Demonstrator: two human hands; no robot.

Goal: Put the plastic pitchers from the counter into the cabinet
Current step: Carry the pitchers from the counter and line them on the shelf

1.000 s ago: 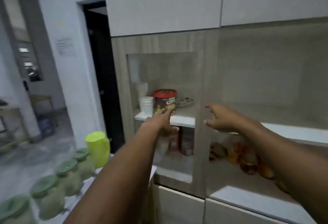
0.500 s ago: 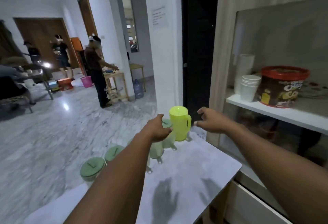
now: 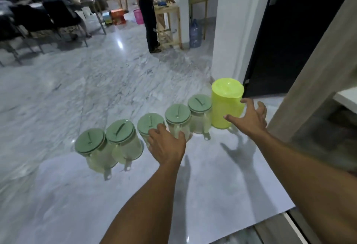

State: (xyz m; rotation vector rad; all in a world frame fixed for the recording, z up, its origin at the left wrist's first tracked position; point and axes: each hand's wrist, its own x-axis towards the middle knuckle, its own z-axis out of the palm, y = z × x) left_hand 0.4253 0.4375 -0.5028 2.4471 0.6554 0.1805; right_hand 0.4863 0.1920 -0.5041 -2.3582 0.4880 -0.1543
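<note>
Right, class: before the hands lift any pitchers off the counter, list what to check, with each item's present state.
1. Right hand beside the yellow pitcher, fingers spread: ok.
2. Its grip closed on the pitcher: not ok.
3. Left hand at the middle green-lidded pitcher: ok.
4. Left grip secure: cannot tell.
5. Lids seated on all six: ok.
6. Cabinet shelf space free: cannot tell.

Pink bucket (image 3: 139, 16) on marble floor (image 3: 96, 73); water jug (image 3: 195, 33) beside wooden table (image 3: 170, 23).
</note>
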